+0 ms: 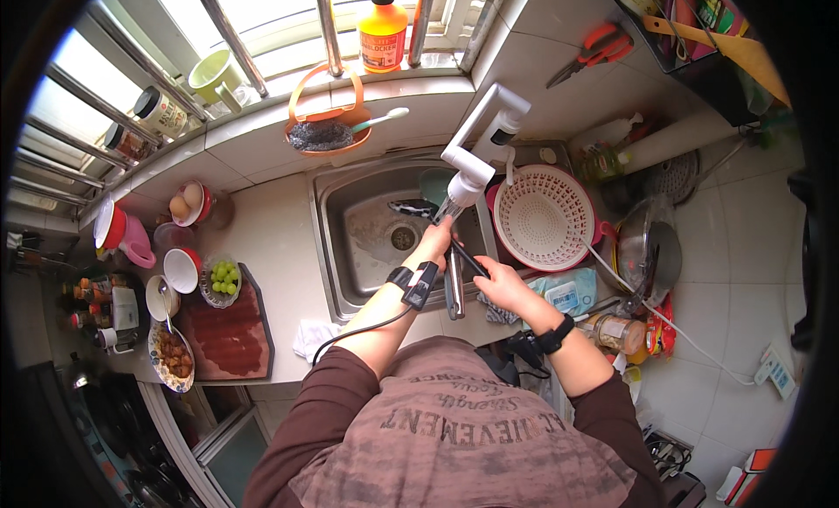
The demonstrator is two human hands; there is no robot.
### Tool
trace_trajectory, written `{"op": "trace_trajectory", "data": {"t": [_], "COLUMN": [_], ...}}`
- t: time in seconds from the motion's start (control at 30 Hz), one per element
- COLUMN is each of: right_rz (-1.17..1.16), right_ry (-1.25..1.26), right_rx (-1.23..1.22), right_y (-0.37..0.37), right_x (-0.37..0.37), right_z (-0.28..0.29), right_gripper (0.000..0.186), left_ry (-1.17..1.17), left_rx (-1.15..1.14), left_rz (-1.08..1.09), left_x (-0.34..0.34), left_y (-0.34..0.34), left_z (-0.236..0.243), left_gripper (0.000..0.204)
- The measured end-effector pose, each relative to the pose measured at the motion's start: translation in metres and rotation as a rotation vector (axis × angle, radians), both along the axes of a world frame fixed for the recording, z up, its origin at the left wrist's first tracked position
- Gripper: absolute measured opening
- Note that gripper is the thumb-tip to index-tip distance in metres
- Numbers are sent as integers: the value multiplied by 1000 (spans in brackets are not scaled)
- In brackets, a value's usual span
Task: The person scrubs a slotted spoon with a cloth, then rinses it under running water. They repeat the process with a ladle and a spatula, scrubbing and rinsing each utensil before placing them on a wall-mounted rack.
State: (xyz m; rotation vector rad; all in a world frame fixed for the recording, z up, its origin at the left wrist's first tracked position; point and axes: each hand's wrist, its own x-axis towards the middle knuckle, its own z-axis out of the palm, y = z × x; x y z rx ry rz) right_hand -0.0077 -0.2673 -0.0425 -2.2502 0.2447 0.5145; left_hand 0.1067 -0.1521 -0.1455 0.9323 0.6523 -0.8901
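Note:
Over the sink, my right hand grips the end of a black spatula. Its long handle slants up and left toward my left hand. Beyond the fingers its dark, shiny head seems to show over the basin. My left hand is closed around the spatula's neck, its fingers partly hidden. Water runs from the white faucet onto that hand. A metal bar-like handle rests by the front rim between my wrists. A greenish bowl is partly hidden behind the faucet.
A white colander with a pink rim stands right of the sink, beside a wipes pack. Left are a cutting board with red meat, grapes and bowls. An orange basket hangs behind the sink.

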Motion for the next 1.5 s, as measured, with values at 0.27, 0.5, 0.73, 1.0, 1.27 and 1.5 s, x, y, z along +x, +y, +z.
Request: {"op": "trace_trajectory", "data": {"t": [0.27,0.5,0.73,1.0,1.27,1.5], "right_rz": [-7,-33,-128,-438,-531,-621], "right_ry": [-79,-224,-237,39,266,572], "right_rx": [-143,-106,-124,376,760,1442], "right_y": [-3,-12,-12,-19,0,-4], "right_x": [-37,-62,-75,-76,-43,-35], "right_z": [28,35,34,0,16,15], "right_gripper": [44,44,40,25,29,39], "left_ry": [-26,81,188,101,15,18], "left_rx": [-64,-152,-260,-362,-458,-517], "left_rz": [-21,80,216,244,294,364], "left_x": [-10,-17,-26,-29,-26,-32], "left_y": [-12,-18,-24,-18,-9,0], "left_z": [21,46,72,68,48,39], "left_gripper": [54,62,66,62,42,41]}}
